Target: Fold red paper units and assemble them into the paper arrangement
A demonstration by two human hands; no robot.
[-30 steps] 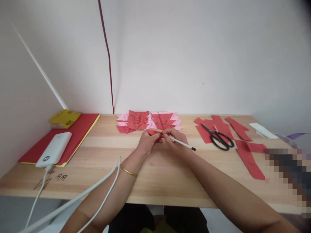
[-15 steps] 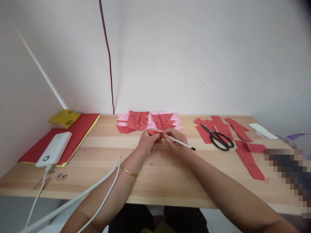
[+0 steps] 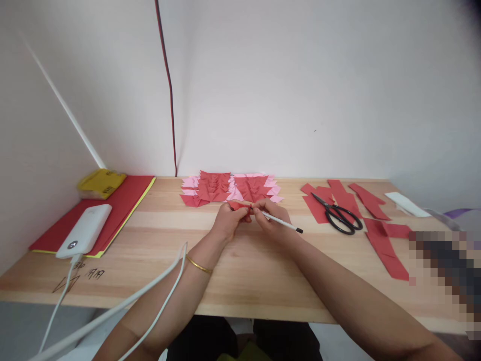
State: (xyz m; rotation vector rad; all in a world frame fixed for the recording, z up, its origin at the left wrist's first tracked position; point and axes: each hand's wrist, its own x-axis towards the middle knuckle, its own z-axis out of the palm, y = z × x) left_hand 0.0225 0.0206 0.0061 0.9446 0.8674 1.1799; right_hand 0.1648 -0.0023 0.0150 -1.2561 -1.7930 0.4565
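Both my hands meet at the middle of the wooden table (image 3: 240, 281). My left hand (image 3: 227, 221) pinches a small folded red paper piece (image 3: 239, 204). My right hand (image 3: 273, 218) is closed too, touching the same piece with its fingertips and holding a white pen with a black cap (image 3: 285, 224) that points right. Just behind the hands lies a row of folded red and pink paper pieces (image 3: 230, 187).
Black scissors (image 3: 338, 214) lie on red paper strips (image 3: 383, 242) at the right. At the left a white power bank (image 3: 84, 230) rests on red and yellow sheets (image 3: 124, 200), with a yellow packet (image 3: 99, 182) behind. White cables (image 3: 124, 306) cross the near edge.
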